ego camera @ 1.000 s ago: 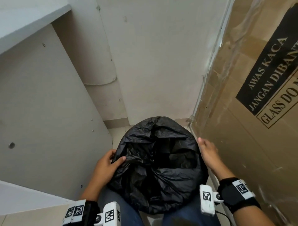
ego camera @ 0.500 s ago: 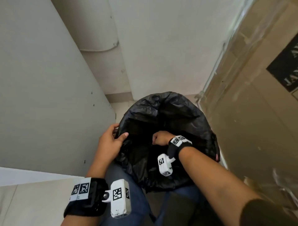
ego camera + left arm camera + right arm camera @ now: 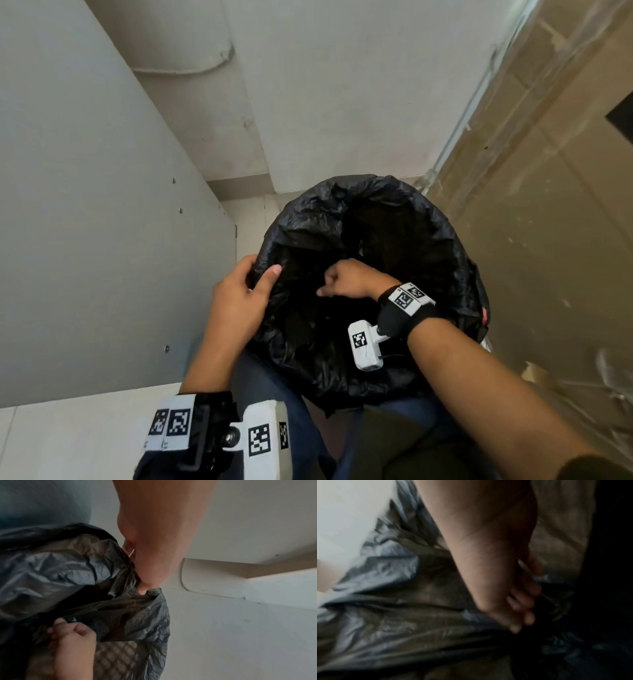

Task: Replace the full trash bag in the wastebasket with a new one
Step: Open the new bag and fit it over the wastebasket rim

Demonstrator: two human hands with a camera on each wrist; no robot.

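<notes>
Setting: a narrow corner with pale walls (image 3: 359,102); a grey panel (image 3: 85,205) stands on the left and a cardboard sheet under clear film (image 3: 548,222) on the right.
Floor: light tile (image 3: 250,219) shows between the grey panel and the far wall.
Wastebasket: its mesh side (image 3: 120,660) shows through the film in the left wrist view only; from the head camera the liner hides it.
Trash bag: black trash bag (image 3: 370,281) lines the wastebasket, mouth open upward, its edge folded over the rim all round and hanging crumpled down the outside.
Left hand: left hand (image 3: 239,298) is at the left edge of the rim; thumb inside the mouth, fingers outside.
Left grip: the thumb and fingers pinch the folded bag edge between them; the film bunches at the thumb tip in the left wrist view (image 3: 142,588).
Right hand: right hand (image 3: 346,277) reaches across the mouth from the right, down inside the bag, near the left hand but apart from it.
Right grip: fingers (image 3: 527,588) are curled with black film gathered against them; the right wrist view is blurred, so a firm hold cannot be confirmed.
Person: blue trousers (image 3: 274,394) sit just below the near edge of the rim.
</notes>
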